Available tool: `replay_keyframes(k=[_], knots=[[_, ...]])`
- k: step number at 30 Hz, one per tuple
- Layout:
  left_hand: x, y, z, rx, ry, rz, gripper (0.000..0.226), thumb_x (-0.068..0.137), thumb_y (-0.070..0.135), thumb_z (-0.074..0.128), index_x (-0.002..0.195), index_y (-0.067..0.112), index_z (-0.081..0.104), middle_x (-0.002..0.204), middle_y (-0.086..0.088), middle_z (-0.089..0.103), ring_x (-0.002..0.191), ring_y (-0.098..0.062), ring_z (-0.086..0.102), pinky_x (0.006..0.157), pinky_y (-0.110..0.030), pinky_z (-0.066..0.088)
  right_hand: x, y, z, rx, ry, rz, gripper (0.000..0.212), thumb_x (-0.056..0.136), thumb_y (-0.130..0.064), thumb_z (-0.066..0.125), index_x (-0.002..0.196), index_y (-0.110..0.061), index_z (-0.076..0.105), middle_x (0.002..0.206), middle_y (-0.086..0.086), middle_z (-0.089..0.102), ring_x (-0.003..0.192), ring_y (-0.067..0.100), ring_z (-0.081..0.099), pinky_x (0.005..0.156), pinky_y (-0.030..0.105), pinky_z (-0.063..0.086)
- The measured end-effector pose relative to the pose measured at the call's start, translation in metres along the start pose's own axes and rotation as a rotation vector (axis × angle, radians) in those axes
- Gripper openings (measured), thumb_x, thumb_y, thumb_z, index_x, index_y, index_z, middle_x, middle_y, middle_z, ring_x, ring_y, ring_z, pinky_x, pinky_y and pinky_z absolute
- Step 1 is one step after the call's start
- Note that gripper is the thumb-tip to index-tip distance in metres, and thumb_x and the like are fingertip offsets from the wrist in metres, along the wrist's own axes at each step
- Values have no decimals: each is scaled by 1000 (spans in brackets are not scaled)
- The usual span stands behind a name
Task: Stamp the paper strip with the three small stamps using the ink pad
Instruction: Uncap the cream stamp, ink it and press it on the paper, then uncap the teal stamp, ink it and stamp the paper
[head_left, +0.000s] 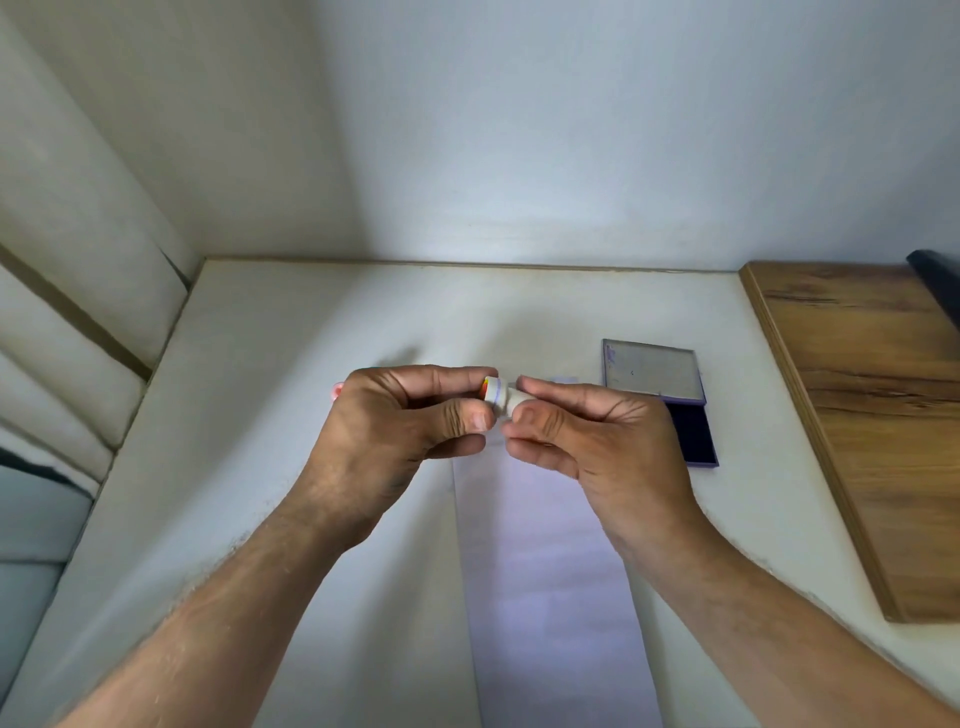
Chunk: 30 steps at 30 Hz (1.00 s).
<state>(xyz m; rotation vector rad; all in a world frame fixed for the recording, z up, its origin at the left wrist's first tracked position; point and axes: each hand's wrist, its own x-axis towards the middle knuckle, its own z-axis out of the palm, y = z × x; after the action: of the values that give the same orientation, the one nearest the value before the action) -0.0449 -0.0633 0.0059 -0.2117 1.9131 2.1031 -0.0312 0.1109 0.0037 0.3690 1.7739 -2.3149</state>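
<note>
Pinching a small white stamp (500, 397) between both hands above the paper strip (550, 571).

The small stamp (500, 399) is white with a thin blue ring and a red-and-yellow end. The paper strip (550, 571) is pale lilac-white. The ink pad (696, 434) is dark navy, its case lavender-edged. The desk (291, 364) is off-white; the board (872, 415) is brown woodgrain.

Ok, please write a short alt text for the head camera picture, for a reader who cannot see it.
Both hands, left hand and right hand, pinch a small white stamp above a long paper strip on a white table. An open ink pad lies to the right, beside a wooden board.
</note>
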Motion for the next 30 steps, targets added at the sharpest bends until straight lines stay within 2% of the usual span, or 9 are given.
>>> replay_keyframes(k=[5, 8, 10, 13, 16, 17, 21, 25, 30], knots=[[-1, 8, -3, 25, -2, 35, 25, 69, 18, 78, 94, 16, 80, 95, -5, 78, 92, -23, 74, 78, -35, 59, 2, -1, 9, 244, -43, 211, 35, 68, -15, 75, 101, -1, 73, 93, 18, 76, 83, 24, 75, 74, 29, 60], [1, 10, -6, 14, 98, 34, 39, 65, 22, 80, 103, 12, 76, 95, -5, 78, 91, -21, 74, 82, -36, 58, 7, -3, 15, 270, -2, 165, 27, 79, -11, 71, 104, 1, 72, 92, 19, 75, 83, 24, 73, 75, 30, 61], [3, 11, -10, -33, 229, 30, 35, 70, 18, 81, 104, 12, 75, 94, -5, 78, 87, -20, 75, 85, -35, 57, 14, -5, 18, 218, 75, 88, 20, 84, -6, 69, 104, -1, 72, 87, 16, 75, 81, 24, 72, 77, 33, 61], [4, 13, -18, -70, 355, 36, 26, 80, 12, 77, 105, 14, 75, 97, -4, 78, 84, -17, 76, 79, -25, 57, 30, -7, 25, -19, 122, -72, 23, 87, -8, 70, 110, -7, 73, 85, 2, 75, 78, 16, 69, 80, 31, 60], [4, 15, -27, -96, 434, 38, 24, 83, 9, 75, 106, 13, 74, 94, -4, 78, 85, -19, 76, 76, -25, 57, 47, 2, 39, -534, 170, -267, 26, 85, -17, 72, 110, -21, 75, 91, -8, 76, 75, -2, 67, 77, 14, 53], [5, 15, -29, -103, 453, 33, 23, 83, 7, 75, 105, 13, 74, 92, -4, 78, 85, -19, 76, 81, -31, 58, 52, 5, 45, -696, 173, -321, 25, 83, -19, 73, 108, -24, 75, 91, -7, 75, 76, -2, 68, 75, 14, 52], [6, 16, -33, -117, 498, 18, 19, 83, 7, 75, 99, 15, 75, 85, 0, 79, 79, -16, 76, 91, -45, 56, 72, 18, 65, -1115, 123, -459, 20, 83, -23, 72, 103, -23, 74, 94, 4, 74, 88, 24, 67, 77, 36, 55], [8, 19, -37, -144, 508, 33, 17, 83, 5, 73, 96, 16, 75, 80, -1, 78, 78, -16, 76, 89, -47, 54, 80, 22, 74, -1260, 131, -490, 21, 86, -25, 68, 106, -28, 72, 93, 5, 68, 86, 24, 62, 76, 31, 53], [10, 18, -39, -160, 514, 41, 17, 84, 3, 72, 97, 14, 75, 80, -2, 78, 78, -18, 75, 87, -46, 55, 85, 28, 74, -1272, 123, -477, 27, 83, -19, 67, 108, -29, 64, 86, -4, 73, 85, 22, 64, 71, 35, 56]])
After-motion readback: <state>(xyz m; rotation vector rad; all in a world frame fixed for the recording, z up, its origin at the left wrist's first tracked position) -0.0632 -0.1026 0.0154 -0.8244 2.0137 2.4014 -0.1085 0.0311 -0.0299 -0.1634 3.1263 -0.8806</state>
